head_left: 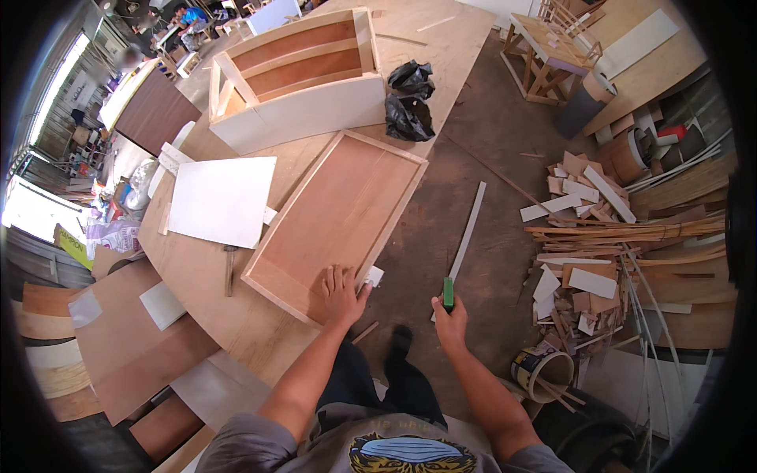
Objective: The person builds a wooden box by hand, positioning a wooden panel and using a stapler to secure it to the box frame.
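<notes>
Right fingers [438, 309] clasp a green handle [449, 293] over open floor [430, 236]. Left fingers [339, 281] spread near the panel edge [393, 220], cabinet [315, 112] beyond.

Grey above, dark below.
We log a grey short-sleeved shirt [327, 441], its front print [414, 456] yellow, black and blue under faint lettering [402, 425]; dark trousers [414, 392].

One left hand [342, 296], one right hand [450, 322], one green hand tool [449, 292], one framed wooden panel [339, 221], one white-sided cabinet [307, 113], one pale bucket [526, 369] are showing, two black plastic bundles [409, 118] are also showing
</notes>
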The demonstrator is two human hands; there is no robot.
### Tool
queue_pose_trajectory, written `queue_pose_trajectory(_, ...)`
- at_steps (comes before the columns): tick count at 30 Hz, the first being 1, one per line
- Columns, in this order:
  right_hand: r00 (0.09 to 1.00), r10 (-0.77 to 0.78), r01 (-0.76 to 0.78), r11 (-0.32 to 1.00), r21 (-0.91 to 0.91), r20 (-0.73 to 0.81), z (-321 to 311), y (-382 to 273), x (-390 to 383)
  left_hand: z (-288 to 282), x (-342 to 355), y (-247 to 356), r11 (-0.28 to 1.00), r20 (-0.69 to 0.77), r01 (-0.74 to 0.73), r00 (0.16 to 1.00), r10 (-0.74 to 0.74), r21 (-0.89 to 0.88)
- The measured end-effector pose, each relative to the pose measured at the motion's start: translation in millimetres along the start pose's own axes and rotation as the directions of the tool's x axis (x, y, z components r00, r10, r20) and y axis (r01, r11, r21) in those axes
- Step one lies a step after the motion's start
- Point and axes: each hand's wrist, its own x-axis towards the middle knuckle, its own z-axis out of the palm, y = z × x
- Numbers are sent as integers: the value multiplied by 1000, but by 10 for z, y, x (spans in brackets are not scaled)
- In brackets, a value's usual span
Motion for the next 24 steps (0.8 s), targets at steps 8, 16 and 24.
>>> queue_pose_trajectory(8, 963, -270, 268, 934, -237, 23, -87, -851, 527, -71, 771, 360, 975, 56, 186, 982, -180, -124)
queue_pose_trajectory(16, 845, -479, 526, 656, -542, 240, 318, -1405, 1493, -291, 2994, 564, -127, 371, 349, 864, -340, -928)
queue_pose_trajectory(24, 621, -634, 767, 374, -521, 461, 624, -1779, 2497, -707, 5026, 623, -597, 467, 215, 830, -306, -773)
